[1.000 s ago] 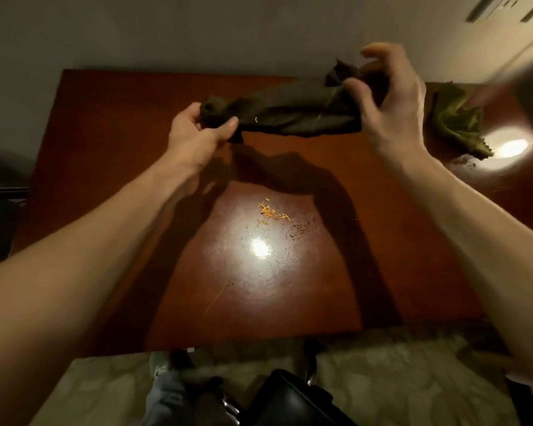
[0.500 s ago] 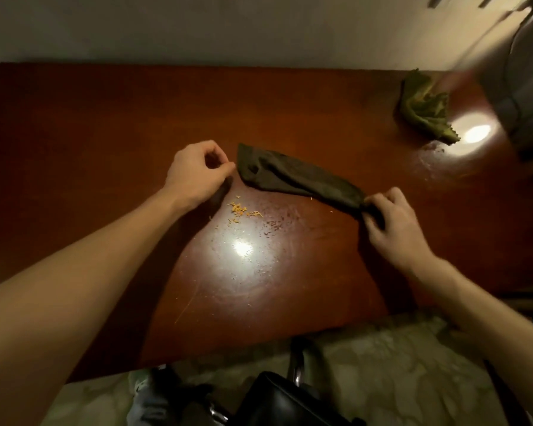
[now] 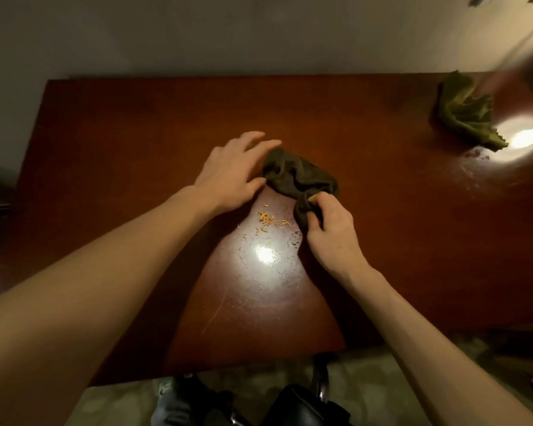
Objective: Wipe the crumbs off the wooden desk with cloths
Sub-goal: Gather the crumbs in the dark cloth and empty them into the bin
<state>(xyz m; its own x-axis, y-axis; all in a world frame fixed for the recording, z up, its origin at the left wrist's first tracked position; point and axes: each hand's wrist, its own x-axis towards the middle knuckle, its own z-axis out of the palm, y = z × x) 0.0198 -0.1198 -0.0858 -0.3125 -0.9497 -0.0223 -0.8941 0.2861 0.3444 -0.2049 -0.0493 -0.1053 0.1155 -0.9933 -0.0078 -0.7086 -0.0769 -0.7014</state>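
Head view, dark cloth (image 3: pixel 299 176) between hands, crumbs (image 3: pixel 270 219) beside

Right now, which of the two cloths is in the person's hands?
The dark cloth mid-desk, beside the crumbs; the green cloth lies untouched at the far right.

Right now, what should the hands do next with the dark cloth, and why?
Probably drag the dark cloth toward the body, over the orange crumbs. The right hand pinches its near end, the left hand lies flat beside it, and the crumbs lie just in front, unswept, on the desk.
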